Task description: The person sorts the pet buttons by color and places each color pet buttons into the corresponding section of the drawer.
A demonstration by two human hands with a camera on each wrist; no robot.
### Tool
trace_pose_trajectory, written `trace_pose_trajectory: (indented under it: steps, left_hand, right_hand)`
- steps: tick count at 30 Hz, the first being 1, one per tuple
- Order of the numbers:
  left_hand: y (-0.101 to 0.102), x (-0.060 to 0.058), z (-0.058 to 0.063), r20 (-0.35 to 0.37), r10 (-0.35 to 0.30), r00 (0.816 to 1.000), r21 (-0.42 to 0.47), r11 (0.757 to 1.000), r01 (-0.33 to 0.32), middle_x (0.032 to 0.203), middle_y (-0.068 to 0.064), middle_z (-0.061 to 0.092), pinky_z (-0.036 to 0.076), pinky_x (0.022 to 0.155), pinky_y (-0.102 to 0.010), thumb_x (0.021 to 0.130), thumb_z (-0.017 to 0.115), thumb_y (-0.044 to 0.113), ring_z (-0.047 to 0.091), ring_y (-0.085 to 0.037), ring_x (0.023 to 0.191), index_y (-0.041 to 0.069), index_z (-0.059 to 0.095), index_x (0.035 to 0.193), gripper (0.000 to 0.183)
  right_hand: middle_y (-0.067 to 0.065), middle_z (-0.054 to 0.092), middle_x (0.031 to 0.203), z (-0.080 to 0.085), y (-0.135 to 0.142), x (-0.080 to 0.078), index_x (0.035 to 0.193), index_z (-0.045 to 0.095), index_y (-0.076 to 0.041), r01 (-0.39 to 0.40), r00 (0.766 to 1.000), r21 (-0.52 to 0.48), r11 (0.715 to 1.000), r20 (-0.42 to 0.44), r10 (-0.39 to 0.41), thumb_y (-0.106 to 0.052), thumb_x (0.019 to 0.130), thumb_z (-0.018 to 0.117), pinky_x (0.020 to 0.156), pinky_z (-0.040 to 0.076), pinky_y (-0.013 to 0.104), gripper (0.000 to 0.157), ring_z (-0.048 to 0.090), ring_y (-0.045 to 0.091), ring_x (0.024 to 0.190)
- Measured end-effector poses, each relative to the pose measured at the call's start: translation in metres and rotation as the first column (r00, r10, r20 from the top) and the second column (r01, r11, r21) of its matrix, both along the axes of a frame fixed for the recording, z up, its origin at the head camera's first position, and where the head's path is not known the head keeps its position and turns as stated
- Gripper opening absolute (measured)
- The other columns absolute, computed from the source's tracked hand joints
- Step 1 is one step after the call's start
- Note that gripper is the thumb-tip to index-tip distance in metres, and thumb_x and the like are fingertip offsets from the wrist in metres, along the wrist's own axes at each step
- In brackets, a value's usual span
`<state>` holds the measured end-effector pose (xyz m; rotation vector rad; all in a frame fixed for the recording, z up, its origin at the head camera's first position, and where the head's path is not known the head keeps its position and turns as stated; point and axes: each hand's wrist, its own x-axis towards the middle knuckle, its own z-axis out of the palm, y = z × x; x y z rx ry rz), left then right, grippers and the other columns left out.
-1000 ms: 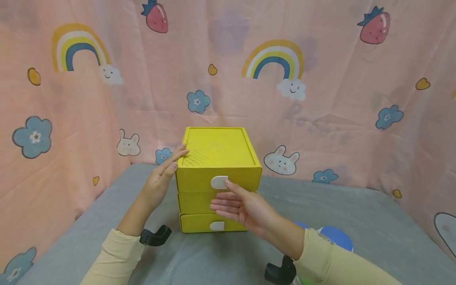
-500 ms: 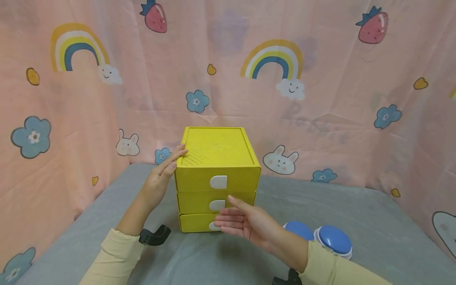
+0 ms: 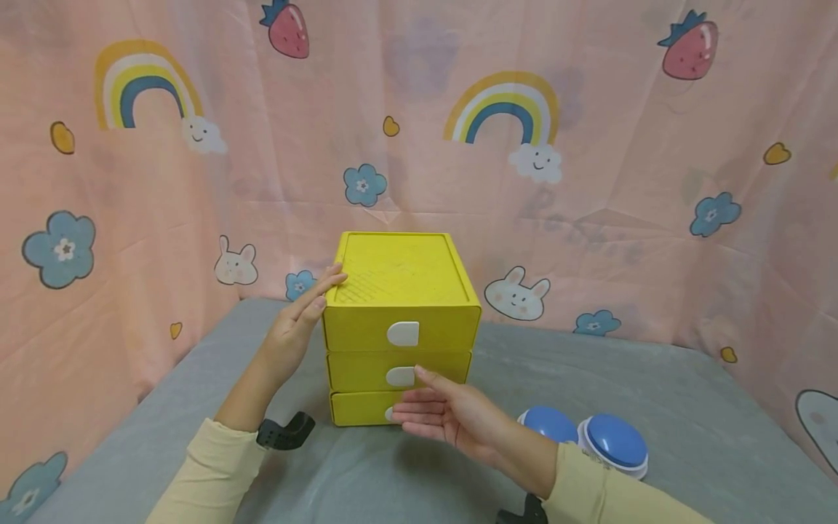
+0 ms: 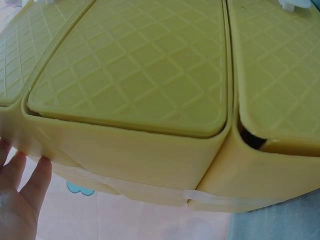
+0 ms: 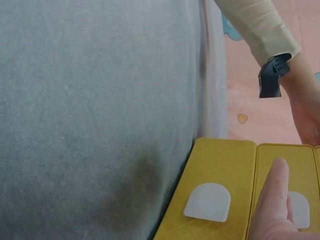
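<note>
A yellow three-drawer box stands on the grey cloth, each drawer front bearing a white handle. Along its left side rests my left hand, fingers extended, the tips at the top edge; the left wrist view shows those fingertips touching the side wall. My right hand is in front of the lower drawers with straight fingers and raised thumb. The thumb tip is at the middle handle; contact is unclear. Its fingers partly cover the bottom handle, which shows fully in the right wrist view. The top handle is uncovered.
Two blue-domed round things with white rims, one nearer and one partly behind the right forearm, sit on the grey cloth at the right. A pink patterned curtain hangs behind. Dark bands with protruding parts are on both wrists.
My right hand has dropped from the top handle to the middle one, uncovering the blue-domed things more. It has barely shifted in the last half second. My left hand stays on the box.
</note>
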<state>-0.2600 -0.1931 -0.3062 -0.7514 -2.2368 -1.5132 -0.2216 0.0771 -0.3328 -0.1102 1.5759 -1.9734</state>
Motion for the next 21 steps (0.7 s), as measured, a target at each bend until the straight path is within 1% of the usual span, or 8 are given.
trace_pose_trajectory:
  steps: [7,13,21]
  left_hand:
    - [-0.001,0.0,0.0,-0.004,0.006,1.0,-0.006,1.0,-0.006,0.166,0.003,0.025,0.014,0.123,-0.064,0.109,0.03,0.026,0.013,-0.02,0.156,0.016,0.043,0.151,0.045]
    - [-0.001,0.0,0.0,-0.003,0.0,1.0,-0.003,1.0,0.0,0.165,0.005,0.025,0.013,0.123,-0.064,0.109,0.03,0.026,0.013,-0.018,0.156,0.017,0.043,0.151,0.045]
    - [0.0,-0.001,0.0,-0.019,0.005,1.0,-0.004,1.0,-0.005,0.166,0.001,0.026,0.012,0.123,-0.064,0.109,0.031,0.025,0.013,-0.023,0.156,0.015,0.044,0.151,0.045]
  right_hand:
    - [0.02,0.07,0.12,-0.006,-0.004,-0.003,0.136,0.047,0.015,0.005,1.0,-0.007,1.0,0.0,-0.005,-0.045,0.099,0.056,0.095,0.057,0.033,0.07,0.073,0.021,0.101]
    - [0.024,0.066,0.125,-0.009,-0.007,-0.006,0.136,0.046,0.015,0.02,1.0,0.001,1.0,0.009,-0.02,-0.049,0.098,0.056,0.097,0.056,0.035,0.076,0.072,0.023,0.105]
    - [0.029,0.061,0.131,-0.012,-0.01,-0.01,0.137,0.044,0.017,0.022,1.0,-0.01,1.0,0.007,-0.022,-0.051,0.099,0.053,0.099,0.055,0.035,0.078,0.07,0.025,0.109]
